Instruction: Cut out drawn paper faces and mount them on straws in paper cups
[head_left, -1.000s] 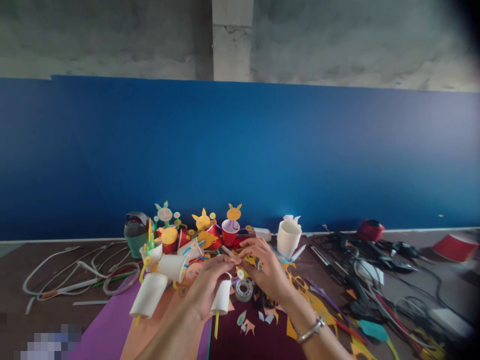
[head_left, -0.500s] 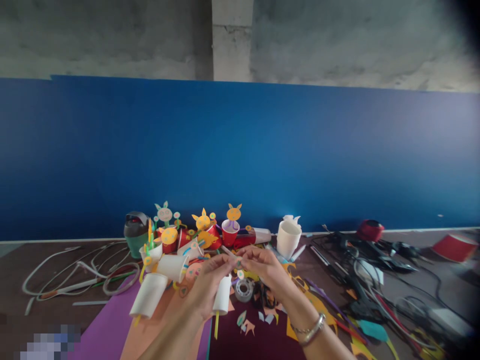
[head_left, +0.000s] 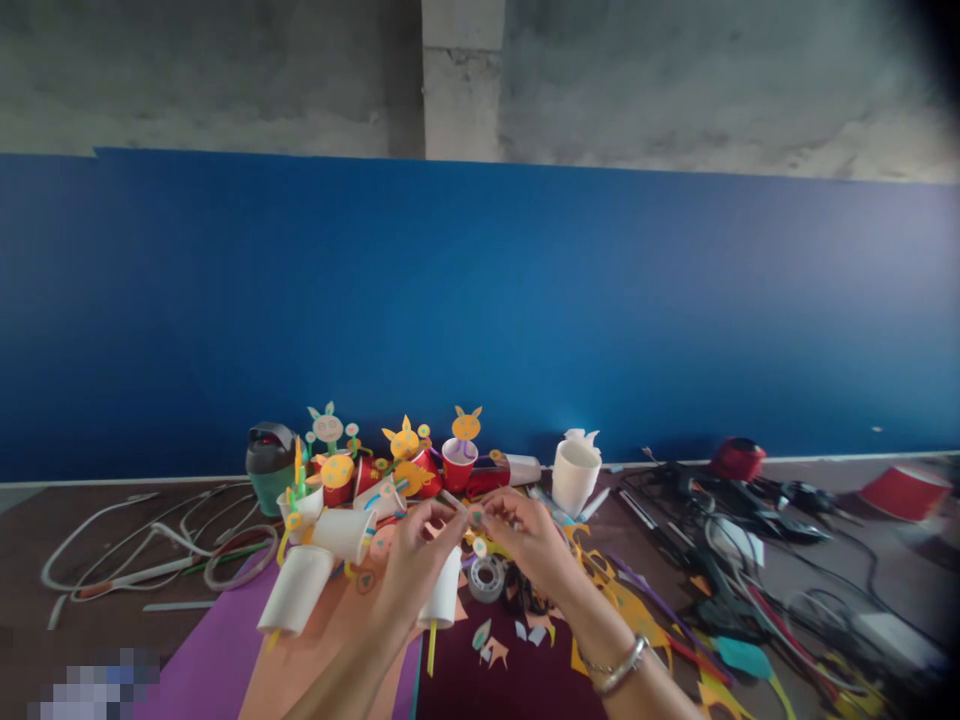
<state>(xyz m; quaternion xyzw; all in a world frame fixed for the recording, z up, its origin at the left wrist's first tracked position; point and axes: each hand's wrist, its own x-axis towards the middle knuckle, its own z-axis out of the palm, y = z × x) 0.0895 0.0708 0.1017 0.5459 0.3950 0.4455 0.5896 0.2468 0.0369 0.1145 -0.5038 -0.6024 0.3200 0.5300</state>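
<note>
My right hand [head_left: 525,533] pinches a small round paper cutout [head_left: 475,514] with a coloured mark at its fingertips. My left hand [head_left: 421,548] is beside it, with thumb and fingers pressed together; what they hold, if anything, is too small to make out. Beneath the left hand a white paper cup [head_left: 442,598] lies tipped with a yellow strip sticking out of it. A roll of clear tape [head_left: 486,579] sits below and between the hands. Near it lies another small round cutout [head_left: 479,547].
Paper cups with animal-face cutouts [head_left: 403,440] crowd the back left. A white cup [head_left: 577,477] stands at the back, right of centre. Coloured paper sheets [head_left: 315,640] and scraps [head_left: 495,652] lie in front. Cables and a black glue gun [head_left: 724,600] are at right.
The fingertips of my two hands have moved slightly apart, the left a little to the left. The small round cutout now shows more plainly at the right fingertips.
</note>
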